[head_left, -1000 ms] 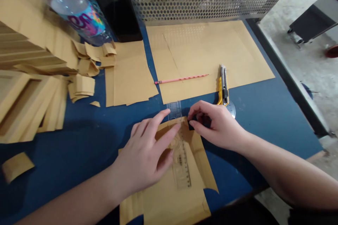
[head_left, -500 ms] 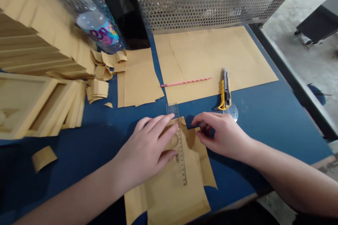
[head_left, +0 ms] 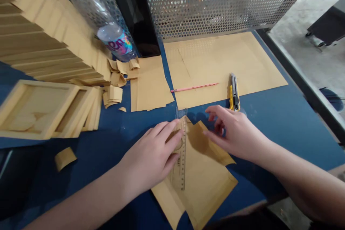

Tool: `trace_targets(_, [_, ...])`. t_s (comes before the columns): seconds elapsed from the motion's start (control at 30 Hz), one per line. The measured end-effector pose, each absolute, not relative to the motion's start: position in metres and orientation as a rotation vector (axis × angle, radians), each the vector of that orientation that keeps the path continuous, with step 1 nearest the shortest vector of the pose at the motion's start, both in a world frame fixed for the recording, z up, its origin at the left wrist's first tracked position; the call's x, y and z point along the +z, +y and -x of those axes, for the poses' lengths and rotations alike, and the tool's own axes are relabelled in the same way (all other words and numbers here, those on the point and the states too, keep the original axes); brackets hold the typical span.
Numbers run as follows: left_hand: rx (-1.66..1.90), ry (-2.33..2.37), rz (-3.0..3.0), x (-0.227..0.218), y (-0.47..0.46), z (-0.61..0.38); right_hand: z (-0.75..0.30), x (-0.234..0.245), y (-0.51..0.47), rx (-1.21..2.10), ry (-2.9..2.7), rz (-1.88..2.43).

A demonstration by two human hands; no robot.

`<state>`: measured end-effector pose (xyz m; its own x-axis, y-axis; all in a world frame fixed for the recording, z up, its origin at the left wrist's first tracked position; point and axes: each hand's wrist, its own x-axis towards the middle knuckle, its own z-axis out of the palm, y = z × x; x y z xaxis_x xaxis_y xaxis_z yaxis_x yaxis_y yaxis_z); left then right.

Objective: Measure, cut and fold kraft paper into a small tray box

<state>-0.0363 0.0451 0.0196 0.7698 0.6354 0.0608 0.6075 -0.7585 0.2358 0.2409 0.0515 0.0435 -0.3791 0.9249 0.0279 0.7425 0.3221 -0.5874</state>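
Head view, looking down on a blue surface (head_left: 291,125). At its near edge I see a piece of folded brown paper (head_left: 206,183), its flaps spread and its corners notched. A clear ruler (head_left: 180,165) lies across it, pointing away from the wearer, its far end reaching past the paper onto the blue.

My left grip (head_left: 151,154) lies palm down, fingers and thumb apart, fingertips resting on the ruler without pinching it. My right grip (head_left: 234,131) is half curled beside the paper's right flap, thumb and forefinger apart with a gap between them; whether the thumb touches the flap, I cannot tell.

Just beyond the right grip, a yellow-handled cutter (head_left: 234,93) lies with its upper end over a large brown sheet (head_left: 231,57). A pink pencil (head_left: 196,88) crosses that sheet's lower left part. To the left are smaller brown sheets (head_left: 151,88) with paper scraps (head_left: 121,70) at their edge, then a fan of shallow brown trays (head_left: 40,107) and a tall brown stack (head_left: 54,39). Behind, a black phone (head_left: 137,21) leans against a perforated metal panel (head_left: 215,3), next to a clear bottle (head_left: 117,43) with a colourful label.
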Motion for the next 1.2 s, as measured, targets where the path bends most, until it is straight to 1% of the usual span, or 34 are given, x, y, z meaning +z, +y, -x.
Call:
trace_targets(0.07, [0.2, 1.03, -2.748, 0.021, 0.042, 0.035, -0.241, 0.043, 0.04, 0.839, -2.284, 1.522])
trace_targets(0.13, [0.195, 1.063, -2.734, 0.021, 0.039, 0.034, -0.244, 0.041, 0.034, 0.875, -2.335, 1.537])
trace_targets(0.37, [0.285, 1.121, -2.744, 0.017, 0.027, 0.027, -0.259, 0.046, 0.054, 0.548, -2.484, 1.472])
trace_targets(0.47, [0.363, 1.122, -2.755, 0.013, 0.022, 0.026, -0.264, 0.046, 0.056, 0.523, -2.512, 1.419])
trace_targets(0.63, [0.405, 1.116, -2.7, 0.005, 0.021, 0.033, -0.27, 0.034, 0.054, 0.492, -2.465, 1.325])
trace_targets(0.8, [0.468, 1.132, -2.62, 0.001, 0.021, 0.035, -0.27, 0.03, 0.053, 0.568, -2.452, 1.267])
trace_targets(1.03, [0.455, 1.178, -2.452, 0.004, 0.028, 0.037, -0.27, 0.036, 0.052, 0.624, -2.45, 1.219])
trace_targets(1.2, [0.526, 1.183, -2.441, 0.0, 0.035, 0.039, -0.274, 0.035, 0.05, 0.718, -2.439, 1.232])
